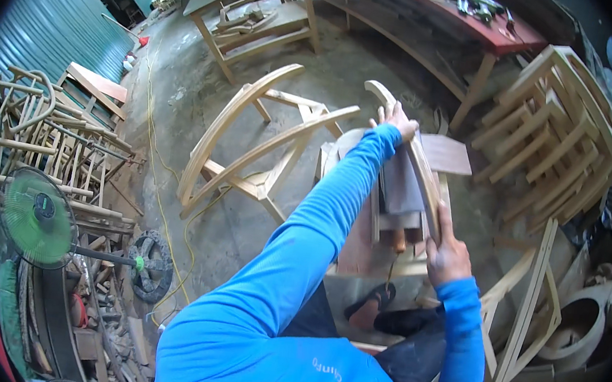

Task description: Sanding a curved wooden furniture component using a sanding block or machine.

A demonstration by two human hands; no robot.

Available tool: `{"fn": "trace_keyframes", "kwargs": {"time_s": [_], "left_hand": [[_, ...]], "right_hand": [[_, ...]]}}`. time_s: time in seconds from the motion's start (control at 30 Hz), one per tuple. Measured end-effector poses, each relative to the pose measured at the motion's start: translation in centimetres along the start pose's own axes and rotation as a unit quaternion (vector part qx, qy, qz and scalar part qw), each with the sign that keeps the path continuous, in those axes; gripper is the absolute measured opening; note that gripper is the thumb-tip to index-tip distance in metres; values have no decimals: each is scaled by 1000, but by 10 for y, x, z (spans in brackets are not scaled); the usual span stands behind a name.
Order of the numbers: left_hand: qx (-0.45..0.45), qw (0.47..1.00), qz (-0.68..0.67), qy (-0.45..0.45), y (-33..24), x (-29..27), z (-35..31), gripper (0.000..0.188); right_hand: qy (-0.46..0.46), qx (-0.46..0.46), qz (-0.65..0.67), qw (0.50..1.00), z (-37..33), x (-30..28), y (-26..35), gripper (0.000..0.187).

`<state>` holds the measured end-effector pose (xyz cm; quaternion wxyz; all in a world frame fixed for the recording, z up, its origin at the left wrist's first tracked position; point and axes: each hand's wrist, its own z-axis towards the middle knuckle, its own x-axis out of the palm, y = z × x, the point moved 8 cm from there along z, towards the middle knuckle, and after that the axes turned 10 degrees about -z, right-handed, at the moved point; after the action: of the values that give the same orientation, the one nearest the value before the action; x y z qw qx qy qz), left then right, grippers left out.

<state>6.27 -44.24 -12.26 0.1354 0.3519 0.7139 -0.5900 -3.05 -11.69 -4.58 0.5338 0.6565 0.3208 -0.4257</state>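
Note:
A curved wooden piece (423,174) lies slantwise in front of me, over a wooden stand (359,251) with a grey band-like surface (400,189). My left hand (399,120) is closed on the piece near its far, hooked end. Around its near end my right hand (449,258) is closed, the index finger stretched along the wood. The piece's lower face meets the grey surface or hangs just above it; I cannot tell which. Below the near end, an orange-brown rounded part (399,240) shows on the stand.
Left of the stand, a curved wooden frame (251,149) stands on the floor. Stacked frames (547,133) rise at the right. A green fan (40,217) and wood scraps (98,318) are at the left, with a yellow cord (153,132) nearby. A red-topped bench (477,23) is behind.

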Motion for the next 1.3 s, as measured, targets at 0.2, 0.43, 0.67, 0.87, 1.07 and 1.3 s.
{"fn": "trace_keyframes", "kwargs": {"time_s": [0.2, 0.43, 0.67, 0.87, 1.07, 1.3], "left_hand": [[4, 998, 44, 42, -12, -11, 3, 98], [5, 995, 85, 55, -12, -9, -41, 100], [-4, 994, 108, 8, -17, 19, -93, 107], [49, 998, -46, -8, 29, -15, -113, 111], [131, 829, -540, 62, 43, 4, -246, 61], [141, 578, -783, 180, 10, -19, -321, 51]], "right_hand": [[-3, -7, -22, 1000, 161, 46, 15, 76], [-28, -48, 10, 998, 85, 44, 20, 77], [-10, -1, 83, 996, -197, -4, -44, 88], [-142, -123, -11, 982, -357, -46, -72, 73], [-309, -39, -227, 923, -417, -84, -125, 46], [-388, 148, -377, 828, -439, -116, -200, 49]]}}
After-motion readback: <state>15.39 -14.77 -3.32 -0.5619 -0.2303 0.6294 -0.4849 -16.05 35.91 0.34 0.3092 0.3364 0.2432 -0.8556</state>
